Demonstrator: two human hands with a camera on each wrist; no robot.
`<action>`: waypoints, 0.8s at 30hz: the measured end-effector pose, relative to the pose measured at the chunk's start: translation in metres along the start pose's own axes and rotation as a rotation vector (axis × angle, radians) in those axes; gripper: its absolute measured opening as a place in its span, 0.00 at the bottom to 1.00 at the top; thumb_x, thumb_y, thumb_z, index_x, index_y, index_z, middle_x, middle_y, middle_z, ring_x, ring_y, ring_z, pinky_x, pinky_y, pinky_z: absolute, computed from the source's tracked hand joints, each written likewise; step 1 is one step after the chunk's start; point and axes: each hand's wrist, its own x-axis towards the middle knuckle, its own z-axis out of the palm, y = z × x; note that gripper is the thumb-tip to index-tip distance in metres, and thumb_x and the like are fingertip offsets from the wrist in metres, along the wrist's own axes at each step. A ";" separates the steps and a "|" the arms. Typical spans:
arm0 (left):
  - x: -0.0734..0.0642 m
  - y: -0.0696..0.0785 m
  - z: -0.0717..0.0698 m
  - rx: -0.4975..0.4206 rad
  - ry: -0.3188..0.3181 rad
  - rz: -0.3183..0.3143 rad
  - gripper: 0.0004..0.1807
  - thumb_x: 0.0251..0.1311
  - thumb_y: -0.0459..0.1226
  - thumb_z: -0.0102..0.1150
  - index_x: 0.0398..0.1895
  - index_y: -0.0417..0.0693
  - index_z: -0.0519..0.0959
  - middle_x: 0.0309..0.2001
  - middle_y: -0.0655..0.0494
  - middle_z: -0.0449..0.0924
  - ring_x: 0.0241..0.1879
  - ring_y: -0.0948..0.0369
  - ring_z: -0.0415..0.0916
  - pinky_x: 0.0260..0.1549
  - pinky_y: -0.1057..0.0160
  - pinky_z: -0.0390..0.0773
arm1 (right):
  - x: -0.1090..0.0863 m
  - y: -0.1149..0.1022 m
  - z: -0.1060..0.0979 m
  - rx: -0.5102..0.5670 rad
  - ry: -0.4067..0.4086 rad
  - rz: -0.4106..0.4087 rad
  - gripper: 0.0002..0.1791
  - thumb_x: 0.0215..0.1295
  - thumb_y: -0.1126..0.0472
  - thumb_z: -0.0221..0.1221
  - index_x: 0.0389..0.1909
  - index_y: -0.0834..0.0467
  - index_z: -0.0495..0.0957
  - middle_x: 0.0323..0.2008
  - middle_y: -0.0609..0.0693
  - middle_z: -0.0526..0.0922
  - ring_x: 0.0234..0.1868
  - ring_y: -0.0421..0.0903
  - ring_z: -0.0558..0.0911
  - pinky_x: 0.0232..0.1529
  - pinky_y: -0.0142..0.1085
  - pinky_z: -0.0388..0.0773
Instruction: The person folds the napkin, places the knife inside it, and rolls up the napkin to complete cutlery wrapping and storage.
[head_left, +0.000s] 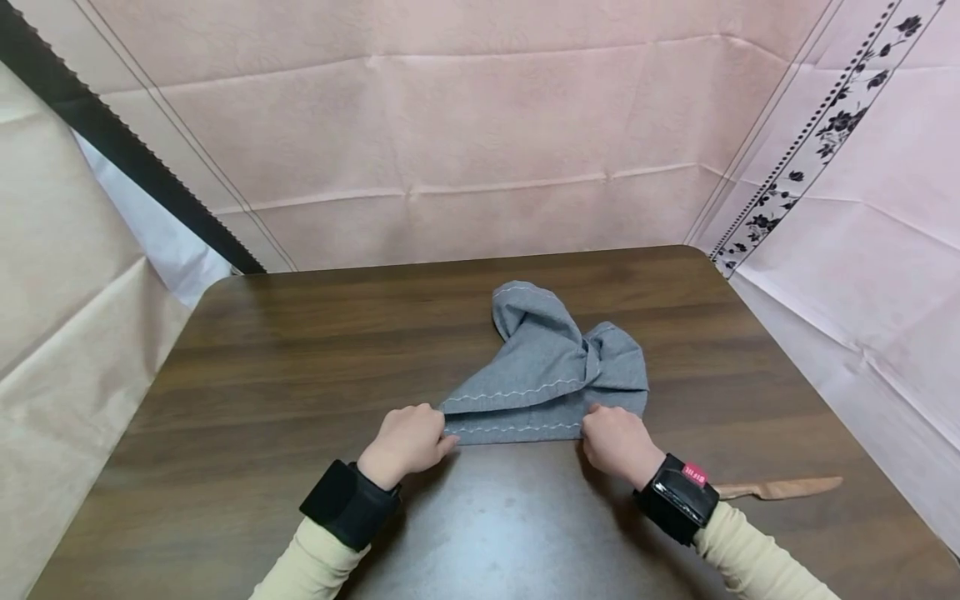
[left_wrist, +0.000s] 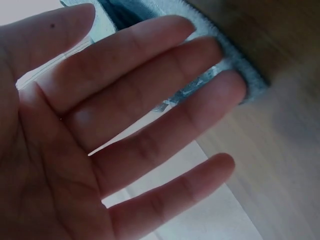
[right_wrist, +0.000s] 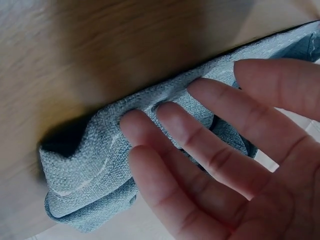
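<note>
A blue-grey cloth with white stitched lines lies partly crumpled on the wooden table; its near edge runs fairly straight between the hands. At the left end of that edge, the left hand touches the cloth. In the left wrist view its fingers are straight, tips at the cloth's border, thumb apart. The right hand is on the near right part. The right wrist view shows slightly bent fingers with their tips against the fabric, the thumb standing apart.
A wooden knife lies on the table to the right, beside the right wrist's black band. Pale hanging sheets surround the table at the back and sides. Another black band wraps the left wrist.
</note>
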 end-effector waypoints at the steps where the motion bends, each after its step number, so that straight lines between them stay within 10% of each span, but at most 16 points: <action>1: 0.000 0.000 0.000 0.000 -0.005 -0.003 0.25 0.58 0.43 0.58 0.05 0.49 0.65 0.12 0.61 0.51 0.12 0.64 0.55 0.12 0.67 0.54 | 0.000 -0.001 0.000 0.006 -0.002 -0.003 0.08 0.47 0.69 0.60 0.13 0.60 0.74 0.18 0.52 0.72 0.17 0.50 0.74 0.14 0.41 0.70; 24: -0.008 0.004 -0.005 0.040 -0.074 -0.046 0.24 0.56 0.44 0.59 0.06 0.49 0.65 0.14 0.58 0.57 0.14 0.63 0.57 0.14 0.65 0.56 | -0.003 -0.016 0.000 0.059 0.006 -0.082 0.10 0.46 0.68 0.62 0.13 0.58 0.73 0.16 0.49 0.70 0.14 0.44 0.70 0.12 0.37 0.66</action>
